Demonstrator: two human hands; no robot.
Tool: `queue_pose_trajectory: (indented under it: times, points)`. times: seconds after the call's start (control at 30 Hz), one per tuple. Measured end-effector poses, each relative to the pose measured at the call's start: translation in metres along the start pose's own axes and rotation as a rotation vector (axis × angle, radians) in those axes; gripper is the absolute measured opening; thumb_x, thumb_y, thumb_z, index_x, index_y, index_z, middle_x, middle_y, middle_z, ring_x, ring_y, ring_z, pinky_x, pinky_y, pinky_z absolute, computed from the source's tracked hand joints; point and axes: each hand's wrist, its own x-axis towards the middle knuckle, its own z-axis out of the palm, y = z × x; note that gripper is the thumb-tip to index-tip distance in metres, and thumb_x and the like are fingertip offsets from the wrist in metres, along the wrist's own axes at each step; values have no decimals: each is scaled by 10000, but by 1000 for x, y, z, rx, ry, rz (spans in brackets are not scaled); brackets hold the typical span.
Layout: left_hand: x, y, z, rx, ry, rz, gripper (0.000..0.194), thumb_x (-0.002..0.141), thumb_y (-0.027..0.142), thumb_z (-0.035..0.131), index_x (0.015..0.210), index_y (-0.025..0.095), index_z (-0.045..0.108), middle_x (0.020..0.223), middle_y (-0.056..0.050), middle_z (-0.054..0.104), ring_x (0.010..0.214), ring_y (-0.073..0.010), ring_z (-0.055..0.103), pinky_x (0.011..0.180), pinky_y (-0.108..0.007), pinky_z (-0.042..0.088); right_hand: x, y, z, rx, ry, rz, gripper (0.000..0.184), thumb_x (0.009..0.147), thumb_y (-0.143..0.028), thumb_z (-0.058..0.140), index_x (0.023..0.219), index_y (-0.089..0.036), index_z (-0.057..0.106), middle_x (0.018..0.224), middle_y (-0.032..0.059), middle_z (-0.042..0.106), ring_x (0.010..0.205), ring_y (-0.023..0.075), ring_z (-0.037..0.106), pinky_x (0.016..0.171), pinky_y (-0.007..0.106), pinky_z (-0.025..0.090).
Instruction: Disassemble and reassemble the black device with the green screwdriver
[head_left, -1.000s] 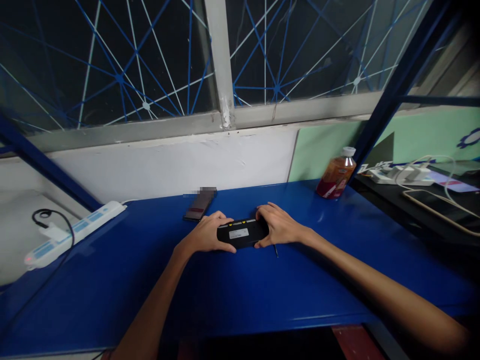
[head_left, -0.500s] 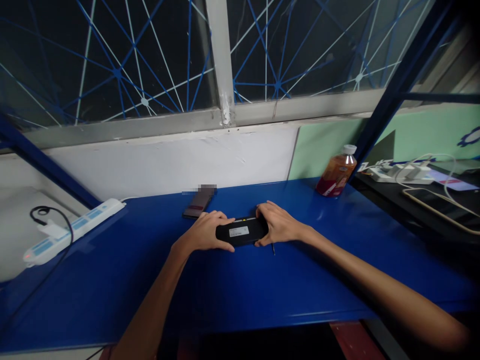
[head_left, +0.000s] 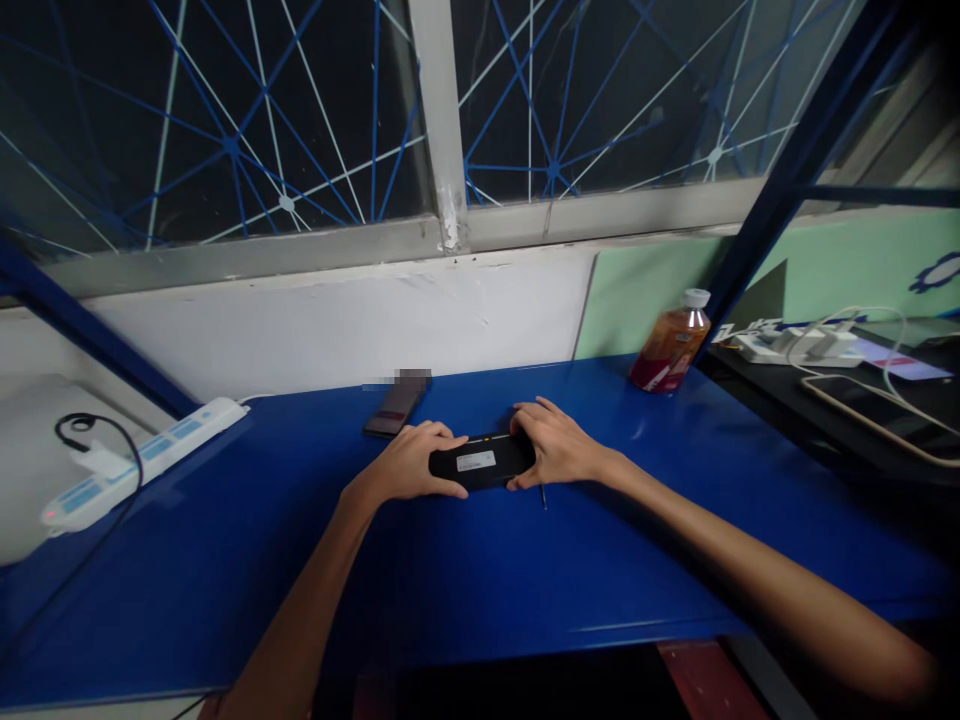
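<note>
The left hand (head_left: 409, 464) and right hand (head_left: 556, 446) hold a black box (head_left: 477, 463) by its ends, fingers partly open around it, nearer the far edge of the desk (head_left: 480, 570). Its yellow marks (head_left: 486, 438) show less than before, so it's probably being tipped.

Device (head_left: 484, 463) was between left hand (head_left: 409, 462) and right hand (head_left: 556, 444), midway across the table (head_left: 480, 580). Phone (head_left: 399, 402) lay behind the left hand, near the wall (head_left: 360, 325). Power strip (head_left: 154, 460) ran along table's left end; bottle (head_left: 670, 348) stood near far right corner.
</note>
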Motion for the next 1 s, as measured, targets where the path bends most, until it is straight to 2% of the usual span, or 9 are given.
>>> queue_pose_trajectory:
  times: [0.27,0.5,0.83,1.0]
  points:
    - [0,1,1,2,13,-10,733,702,660,655,1340,321,529,1166,-60,576,1062,-283,529,905,-408,399,-1,-2,-2,-22,8,-18,693,542,-596,798,1041,-170,573,1053,108,633,1032,291,595,1091,563,265]
    - [1,1,2,-4,18,-3,731,714,656,650,1347,313,524,1177,-67,577,1061,-273,539,911,-398,410,-2,0,0,-14,17,-41,863,582,-599,781,1266,-153,503,1190,150,616,1146,318,553,1098,564,251]
    - [1,2,1,-15,19,-8,717,711,640,661,1331,301,539,1175,-59,571,1067,-270,541,922,-393,407,-1,4,2,-40,9,-59,943,586,-687,737,1303,-112,526,1156,170,630,1101,328,578,1099,567,251]
    - [-1,1,2,38,-4,-24,873,628,672,696,1388,317,454,1194,-68,550,1094,-310,512,936,-436,381,-2,5,3,-50,25,-80,965,588,-743,691,1306,-116,539,1184,186,611,1121,344,558,1089,585,250]
